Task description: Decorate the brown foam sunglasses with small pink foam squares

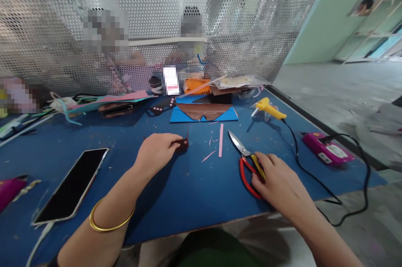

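Observation:
My left hand (158, 150) rests on the blue table (194, 191) with its fingers pinched on a small dark brown paper piece (183, 143). A gold bangle sits on that wrist. My right hand (278, 181) lies over the red and yellow handles of the scissors (246, 160), its fingers curled onto them; the steel blades lie shut on the table and point away to the left. Thin pink paper strips (220, 139) are scattered between the two hands.
A black phone (73, 185) lies at the left on a white cable. A yellow glue gun (269, 108) with a black cord and a pink box (326, 148) sit at the right. Blue and brown sheets (203, 113), foam strips and packets crowd the back, below a perforated metal screen.

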The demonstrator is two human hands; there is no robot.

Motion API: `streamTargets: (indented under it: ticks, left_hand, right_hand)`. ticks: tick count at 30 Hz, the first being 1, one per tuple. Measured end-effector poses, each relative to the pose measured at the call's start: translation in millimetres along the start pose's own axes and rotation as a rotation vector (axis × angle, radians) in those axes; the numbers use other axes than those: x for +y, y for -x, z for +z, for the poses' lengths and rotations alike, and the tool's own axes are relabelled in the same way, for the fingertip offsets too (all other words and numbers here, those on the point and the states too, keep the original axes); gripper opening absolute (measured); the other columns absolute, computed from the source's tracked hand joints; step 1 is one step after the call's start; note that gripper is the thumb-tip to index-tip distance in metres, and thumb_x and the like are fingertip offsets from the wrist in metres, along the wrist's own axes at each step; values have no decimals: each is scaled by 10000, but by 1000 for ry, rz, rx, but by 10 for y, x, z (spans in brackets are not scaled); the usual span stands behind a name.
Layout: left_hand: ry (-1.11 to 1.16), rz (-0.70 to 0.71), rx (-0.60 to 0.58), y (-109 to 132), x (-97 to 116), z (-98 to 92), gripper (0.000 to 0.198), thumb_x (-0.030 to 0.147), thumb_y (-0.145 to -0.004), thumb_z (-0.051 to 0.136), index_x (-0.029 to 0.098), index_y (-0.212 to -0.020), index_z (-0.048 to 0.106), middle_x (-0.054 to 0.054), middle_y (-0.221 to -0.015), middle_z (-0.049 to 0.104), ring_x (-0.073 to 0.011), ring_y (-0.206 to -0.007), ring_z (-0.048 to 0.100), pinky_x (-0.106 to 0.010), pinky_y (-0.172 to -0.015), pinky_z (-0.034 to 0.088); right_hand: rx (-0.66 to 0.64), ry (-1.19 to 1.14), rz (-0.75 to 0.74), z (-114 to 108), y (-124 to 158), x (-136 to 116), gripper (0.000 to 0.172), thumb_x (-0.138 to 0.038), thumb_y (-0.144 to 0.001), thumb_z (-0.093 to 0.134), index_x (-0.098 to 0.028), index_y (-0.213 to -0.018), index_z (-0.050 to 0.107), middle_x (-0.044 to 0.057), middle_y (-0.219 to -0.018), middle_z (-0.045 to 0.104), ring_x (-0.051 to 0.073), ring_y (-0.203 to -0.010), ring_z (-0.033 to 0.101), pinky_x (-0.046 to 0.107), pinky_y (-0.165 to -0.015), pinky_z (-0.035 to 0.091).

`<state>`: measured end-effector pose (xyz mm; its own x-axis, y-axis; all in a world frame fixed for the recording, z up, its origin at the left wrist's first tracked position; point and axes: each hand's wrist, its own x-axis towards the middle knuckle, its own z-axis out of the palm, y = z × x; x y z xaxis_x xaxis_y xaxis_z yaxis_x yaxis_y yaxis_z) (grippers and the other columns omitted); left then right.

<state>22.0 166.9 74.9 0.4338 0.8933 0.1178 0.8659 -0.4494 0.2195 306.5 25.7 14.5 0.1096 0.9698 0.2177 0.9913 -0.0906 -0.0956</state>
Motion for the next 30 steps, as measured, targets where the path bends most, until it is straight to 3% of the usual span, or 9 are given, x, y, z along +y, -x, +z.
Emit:
streamTargets:
  ticks: [3, 5, 6, 8, 11, 16, 19, 25, 30]
  left_hand:
    - [32, 46, 198, 46, 118, 46, 314, 241, -851, 602, 216, -1148, 704, -78, -1221, 710, -285, -1126, 639, -382, -910, 482]
    - [72, 55, 327, 115, 293, 97, 237, 224, -892, 556, 210, -1064, 720, -63, -1111, 739, -245, -1053, 659, -352, -899, 480]
    - [108, 86, 311, 151, 398, 135, 203, 228, -908, 541, 216, -988, 727, -42, -1028, 750, -220, -986, 674, -328, -866, 486]
    - [173, 149, 138, 200, 611, 237, 146, 234, -901, 572, 236, -907, 718, 1, -963, 744, -188, -913, 681, -297, -817, 489]
    - [124, 73, -53, 169, 866, 421, 133, 327, -892, 607, 231, -871, 697, -5, -938, 716, -196, -847, 681, -296, -721, 484]
    - [86, -66, -17, -55, 1029, 638, 340, 511, -827, 655, 183, -913, 665, -76, -984, 673, -240, -838, 673, -315, -665, 471]
    - [92, -106, -21, -118, 1055, 684, 248, 441, -827, 674, 202, -891, 670, -64, -1004, 669, -221, -836, 667, -304, -669, 463]
    - [123, -110, -39, -58, 1084, 679, 146, 326, -864, 619, 221, -770, 658, -26, -923, 681, -184, -807, 654, -279, -655, 441]
    - [115, -114, -6, -42, 1086, 643, 143, 324, -899, 555, 218, -884, 651, -41, -938, 695, -208, -871, 655, -293, -710, 454]
  right_hand:
    - [-101, 85, 38, -67, -100, -35, 338, -172, -801, 515, -111, -1127, 580, 117, -912, 614, 280, -837, 629, 353, -698, 460]
    - [-165, 110, 64, -103, -163, -41, 346, -151, -784, 521, -102, -1121, 578, 123, -900, 626, 282, -817, 644, 345, -678, 447]
    - [-193, 107, 73, -116, -188, -36, 369, -143, -779, 522, -95, -1142, 570, 131, -911, 639, 286, -821, 654, 344, -675, 444]
    - [-232, 60, 92, -125, -214, -7, 428, -145, -784, 522, -91, -1209, 544, 147, -958, 671, 295, -841, 675, 344, -678, 448]
    - [-216, -92, 158, -94, -179, 81, 503, -216, -809, 537, -131, -1304, 509, 146, -1025, 715, 309, -872, 703, 363, -711, 478]
    - [26, -564, 258, 49, 2, 241, 557, -299, -780, 574, -216, -1330, 533, 86, -1080, 738, 277, -974, 705, 399, -827, 527]
    - [114, -886, 273, 75, 92, 241, 544, -315, -748, 603, -219, -1282, 573, 81, -1123, 721, 253, -992, 694, 391, -858, 537]
    - [80, -1303, 323, -51, 165, 128, 545, -324, -706, 740, -214, -1218, 591, 6, -788, 660, 138, -566, 593, 256, -487, 503]
    - [56, -1469, 300, -59, 185, 124, 494, -352, -716, 778, -226, -1158, 599, 9, -858, 653, 89, -481, 520, 248, -444, 482]
